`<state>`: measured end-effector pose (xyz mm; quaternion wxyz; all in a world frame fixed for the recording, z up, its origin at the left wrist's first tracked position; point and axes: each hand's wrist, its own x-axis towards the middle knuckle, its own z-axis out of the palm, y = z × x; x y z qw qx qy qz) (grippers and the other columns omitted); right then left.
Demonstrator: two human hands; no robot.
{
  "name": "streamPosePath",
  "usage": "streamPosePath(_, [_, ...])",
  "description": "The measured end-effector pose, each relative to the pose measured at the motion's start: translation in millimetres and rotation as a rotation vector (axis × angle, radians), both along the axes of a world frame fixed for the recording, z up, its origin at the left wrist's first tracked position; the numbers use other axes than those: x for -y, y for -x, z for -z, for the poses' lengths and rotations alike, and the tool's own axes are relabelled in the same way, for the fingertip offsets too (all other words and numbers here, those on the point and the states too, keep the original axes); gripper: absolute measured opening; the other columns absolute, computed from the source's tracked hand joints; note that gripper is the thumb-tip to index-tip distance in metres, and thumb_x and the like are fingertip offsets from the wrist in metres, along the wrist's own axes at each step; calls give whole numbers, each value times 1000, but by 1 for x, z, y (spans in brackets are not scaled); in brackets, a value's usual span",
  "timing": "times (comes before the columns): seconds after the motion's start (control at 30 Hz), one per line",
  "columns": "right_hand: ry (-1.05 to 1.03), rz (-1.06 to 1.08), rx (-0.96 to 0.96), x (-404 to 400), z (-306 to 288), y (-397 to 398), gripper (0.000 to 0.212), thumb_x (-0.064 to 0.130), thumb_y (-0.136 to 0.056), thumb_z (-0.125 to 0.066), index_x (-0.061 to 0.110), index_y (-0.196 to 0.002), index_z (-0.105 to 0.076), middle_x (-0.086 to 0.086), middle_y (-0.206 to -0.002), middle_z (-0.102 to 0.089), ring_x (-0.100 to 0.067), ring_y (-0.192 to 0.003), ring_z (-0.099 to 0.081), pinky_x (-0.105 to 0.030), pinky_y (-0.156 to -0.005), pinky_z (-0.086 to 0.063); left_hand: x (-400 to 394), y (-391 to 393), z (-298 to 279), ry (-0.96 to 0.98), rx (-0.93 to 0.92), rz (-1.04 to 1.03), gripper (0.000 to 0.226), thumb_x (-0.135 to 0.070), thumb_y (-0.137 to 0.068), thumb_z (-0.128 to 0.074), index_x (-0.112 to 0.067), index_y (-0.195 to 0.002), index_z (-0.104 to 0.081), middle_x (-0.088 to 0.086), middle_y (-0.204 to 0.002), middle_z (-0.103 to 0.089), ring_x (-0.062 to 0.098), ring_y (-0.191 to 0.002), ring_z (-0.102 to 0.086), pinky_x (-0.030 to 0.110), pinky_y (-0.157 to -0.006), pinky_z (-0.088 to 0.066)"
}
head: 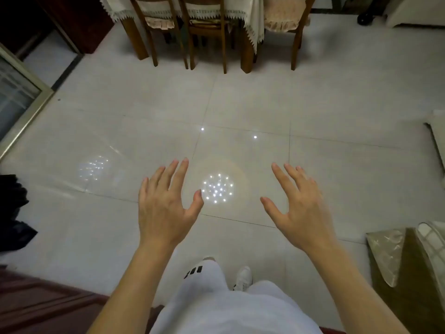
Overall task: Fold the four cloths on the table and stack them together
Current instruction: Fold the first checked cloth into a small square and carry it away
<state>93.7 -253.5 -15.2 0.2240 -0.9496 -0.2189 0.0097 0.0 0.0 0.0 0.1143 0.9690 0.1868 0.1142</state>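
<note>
I hold my left hand [166,203] and right hand [298,206] out over the tiled floor [240,104], both released with fingers spread, grasping nothing. I see none of the four cloths, so I judge the folding not yet begun. The only surface [183,7] stands far ahead, lace-draped, behind wooden chairs [207,32].

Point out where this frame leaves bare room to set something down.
Bare tiled floor runs from the open left hand and right hand up to the chair legs. Crowded: chairs at top, dark cloth left, cushions right.
</note>
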Motion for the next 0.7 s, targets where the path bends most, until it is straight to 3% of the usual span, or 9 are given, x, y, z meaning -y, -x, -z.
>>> streamPosePath(0.33, [-35,17,8,-23,1,-50,71,65,-92,-40,32,-155,-33,-4,-157,-40,-27,-148,-30,-51,-119,-31,-23,-49,4,10,5,-12,68,-54,-89,-39,-26,-151,-39,2,-151,-47,28,-140,-41,55,-116,-29])
streamPosePath(0.7, [5,57,-14,-108,-5,-163,71,67,-91,-37,35,-155,-32,-1,-158,-37,-24,-149,-27,-51,-119,-30,-116,-171,3,112,24,-7,68,-54,-88,-39,-26,-150,-39,1,-150,-48,27,-138,-43,56,-113,-34])
